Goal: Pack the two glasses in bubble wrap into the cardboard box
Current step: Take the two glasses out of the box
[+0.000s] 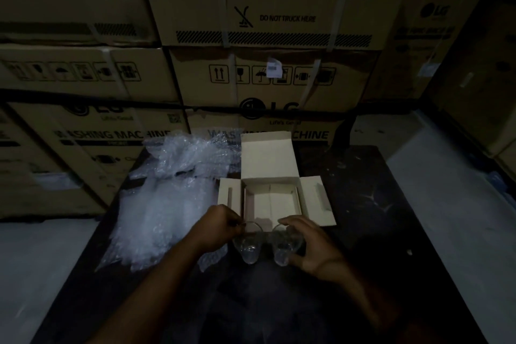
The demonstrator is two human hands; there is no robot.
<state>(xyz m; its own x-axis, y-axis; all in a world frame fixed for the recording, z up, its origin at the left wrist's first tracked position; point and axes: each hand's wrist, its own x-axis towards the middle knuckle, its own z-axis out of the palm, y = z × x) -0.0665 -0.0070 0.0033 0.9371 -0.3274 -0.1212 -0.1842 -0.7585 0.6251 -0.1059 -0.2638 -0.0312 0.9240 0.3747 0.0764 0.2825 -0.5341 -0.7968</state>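
Note:
Two clear, unwrapped glasses stand side by side on the dark table just in front of the box: the left glass (249, 246) and the right glass (282, 248). My left hand (220, 227) pinches the rim of the left glass. My right hand (312, 246) wraps around the right glass from its right side. The small pale cardboard box (312, 201) lies open behind the glasses, lid up and side flaps spread, with nothing inside. A crumpled sheet of bubble wrap (167, 204) covers the table to the left.
The dark table (377, 232) has bare surface to the right of the box and in front of the glasses. Large stacked washing machine cartons (268, 78) form a wall behind the table. Pale floor shows at both sides.

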